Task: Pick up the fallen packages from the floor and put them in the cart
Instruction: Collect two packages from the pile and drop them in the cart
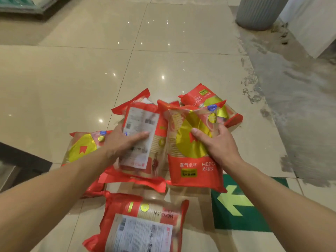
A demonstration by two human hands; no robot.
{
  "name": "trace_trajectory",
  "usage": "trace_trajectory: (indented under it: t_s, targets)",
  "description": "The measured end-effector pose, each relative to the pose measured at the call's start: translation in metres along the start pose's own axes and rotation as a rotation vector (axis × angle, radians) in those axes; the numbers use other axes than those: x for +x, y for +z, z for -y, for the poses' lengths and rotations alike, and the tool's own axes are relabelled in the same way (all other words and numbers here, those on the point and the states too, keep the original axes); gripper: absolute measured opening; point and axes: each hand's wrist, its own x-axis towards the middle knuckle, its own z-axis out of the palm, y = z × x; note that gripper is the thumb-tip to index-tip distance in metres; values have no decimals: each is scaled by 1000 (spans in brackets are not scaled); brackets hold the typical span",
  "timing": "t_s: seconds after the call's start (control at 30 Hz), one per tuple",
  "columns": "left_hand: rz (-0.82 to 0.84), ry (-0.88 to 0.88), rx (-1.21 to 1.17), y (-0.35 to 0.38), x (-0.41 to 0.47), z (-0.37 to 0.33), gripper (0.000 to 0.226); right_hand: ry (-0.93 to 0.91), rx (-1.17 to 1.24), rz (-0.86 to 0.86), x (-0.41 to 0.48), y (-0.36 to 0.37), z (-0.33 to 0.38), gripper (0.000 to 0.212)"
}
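Several red and yellow packages of paper cups lie in a heap on the tiled floor. My left hand (123,140) grips one package (143,124) that shows its white label side. My right hand (218,144) grips another package (187,160) with its yellow front facing me, beside the first. A package (81,148) lies under my left forearm, another (205,102) lies behind the held ones at the far right, and one (145,224) lies closest to me with its label up. No cart is visible.
A green floor sticker with a pale arrow (241,202) sits at the right. A grey ribbed bin (258,11) and a white fixture (312,24) stand at the far right on rough grey flooring. A dark edge (20,160) juts in at the left.
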Motion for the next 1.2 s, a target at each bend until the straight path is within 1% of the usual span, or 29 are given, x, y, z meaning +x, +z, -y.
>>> trace_trajectory:
  t_s: [0.03,0.1,0.2,0.23,0.3,0.4,0.43,0.53,0.57,0.63,0.67,0.73,0.77,0.87,0.9,0.93,1.0,1.07,1.13,1.17,1.2]
  targets:
    - [-23,-3,-41,-7,-10,-14,67,7,-3,-13,-6,-11,12,60]
    - [-51,-10,-99,-24,-35,-49,74,32,-15,-40,-21,-37,45,66]
    - [-49,-21,-145,-50,-90,-125,87,53,0,-84,-51,-85,116,64]
    - [-39,-19,-164,-58,-112,-156,87,64,13,-92,-63,-102,144,61]
    - [-18,-2,-192,-78,-160,-226,80,78,37,-115,-90,-140,210,53]
    - [22,36,-176,-114,-240,-344,63,103,64,-143,-141,-204,319,52]
    - [47,49,-167,-127,-266,-383,59,102,72,-154,-159,-228,355,54]
    - [108,67,-184,-167,-339,-492,54,110,96,-203,-215,-295,458,77]
    - [118,83,-186,-178,-360,-522,51,104,114,-216,-234,-315,490,77]
    - [131,121,-191,-197,-398,-576,43,84,140,-253,-276,-351,548,56]
    - [139,144,-189,-205,-415,-601,40,69,153,-287,-296,-367,574,51]
    - [174,198,-180,-216,-446,-644,44,43,179,-372,-334,-391,615,56]
    - [198,228,-183,-220,-459,-663,45,32,190,-421,-353,-401,631,59]
    - [308,351,-149,-229,-497,-710,35,18,208,-561,-413,-424,668,50]
    - [343,384,-134,-229,-510,-722,34,28,212,-597,-433,-430,676,51]
    - [379,417,-115,-229,-523,-734,35,33,222,-629,-453,-436,682,52]
    - [435,475,-101,-223,-547,-753,38,43,259,-699,-494,-448,687,45]
    - [506,522,-84,-209,-572,-769,32,35,284,-793,-534,-461,688,41]
    - [607,581,-43,-190,-600,-779,25,49,294,-895,-578,-472,685,43]
    - [660,599,-36,-178,-617,-783,24,68,305,-948,-601,-477,681,47]
    - [707,610,-35,-164,-632,-785,23,80,308,-999,-625,-481,679,58]
